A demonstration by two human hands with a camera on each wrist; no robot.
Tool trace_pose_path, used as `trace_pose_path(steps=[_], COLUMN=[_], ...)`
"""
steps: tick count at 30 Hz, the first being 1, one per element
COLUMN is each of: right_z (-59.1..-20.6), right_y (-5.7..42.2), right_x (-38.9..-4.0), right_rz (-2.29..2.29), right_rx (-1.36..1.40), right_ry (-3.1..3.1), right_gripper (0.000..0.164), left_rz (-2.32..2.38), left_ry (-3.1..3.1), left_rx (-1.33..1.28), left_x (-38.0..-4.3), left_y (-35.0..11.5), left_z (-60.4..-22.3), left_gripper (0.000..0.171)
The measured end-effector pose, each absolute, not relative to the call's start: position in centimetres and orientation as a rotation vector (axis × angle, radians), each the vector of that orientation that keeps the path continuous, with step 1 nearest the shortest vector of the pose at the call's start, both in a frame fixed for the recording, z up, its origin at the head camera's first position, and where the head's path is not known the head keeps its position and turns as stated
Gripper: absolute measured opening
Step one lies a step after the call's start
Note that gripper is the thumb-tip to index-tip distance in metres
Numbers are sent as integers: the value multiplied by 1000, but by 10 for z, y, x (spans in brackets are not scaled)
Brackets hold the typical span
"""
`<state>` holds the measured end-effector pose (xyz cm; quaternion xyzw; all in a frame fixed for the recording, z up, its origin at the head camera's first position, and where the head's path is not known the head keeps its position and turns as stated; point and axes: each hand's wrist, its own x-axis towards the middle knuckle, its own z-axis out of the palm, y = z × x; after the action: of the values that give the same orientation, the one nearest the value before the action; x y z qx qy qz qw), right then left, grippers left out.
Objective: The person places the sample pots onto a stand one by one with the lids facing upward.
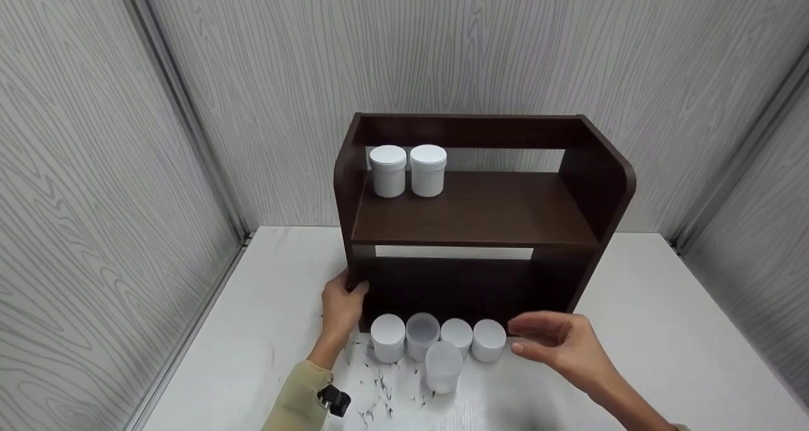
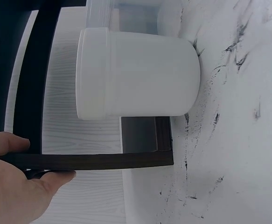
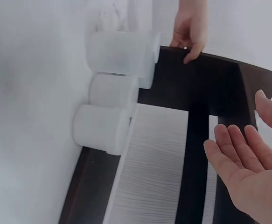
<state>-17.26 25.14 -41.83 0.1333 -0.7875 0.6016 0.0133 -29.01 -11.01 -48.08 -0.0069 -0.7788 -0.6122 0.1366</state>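
Note:
A dark brown two-tier wooden shelf (image 1: 480, 210) stands on the table. My left hand (image 1: 340, 304) grips the shelf's left side panel (image 2: 103, 161) low down, thumb on one face and fingers on the other. In the head view, my right hand (image 1: 565, 349) is just right of a white lidded jar (image 1: 489, 341), its fingers apart from the thumb and holding nothing. That jar stands in a row with another lidded jar (image 1: 456, 335), a translucent open container (image 1: 422, 336) and a lidded jar (image 1: 388, 337) at the left end. A second translucent container (image 1: 443, 368) stands before the row.
On the upper tier, two white lidded jars (image 1: 428, 170) stand side by side at the left. Dark scuff marks (image 2: 240, 32) spot the white table (image 1: 265, 330) near the shelf's left front. Grey wood-grain panels (image 1: 297, 71) enclose the back and both sides.

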Motion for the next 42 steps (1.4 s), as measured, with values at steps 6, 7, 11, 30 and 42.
trace_pose_path(steps=[6, 7, 11, 30, 42], right_z=[-440, -443, -456, -500, -513], right_y=[254, 255, 256, 275, 270], right_x=[-174, -174, -175, -195, -217], right_rz=[1848, 1849, 1811, 1594, 1547], right_rx=[413, 416, 407, 392, 356], right_ry=[-2504, -2512, -2551, -2651, -2652], right_gripper=[39, 40, 41, 48, 65], left_rz=[-1784, -1786, -1781, -1751, -1747], left_ry=[-2247, -2247, -2237, -2274, -2242], left_rx=[-18, -14, -12, 9, 0], left_x=[-291, -291, -290, -291, -290], left_y=[-110, -111, -110, -111, -111], left_z=[-481, -481, -481, -481, -481], left_gripper=[48, 48, 48, 51, 48])
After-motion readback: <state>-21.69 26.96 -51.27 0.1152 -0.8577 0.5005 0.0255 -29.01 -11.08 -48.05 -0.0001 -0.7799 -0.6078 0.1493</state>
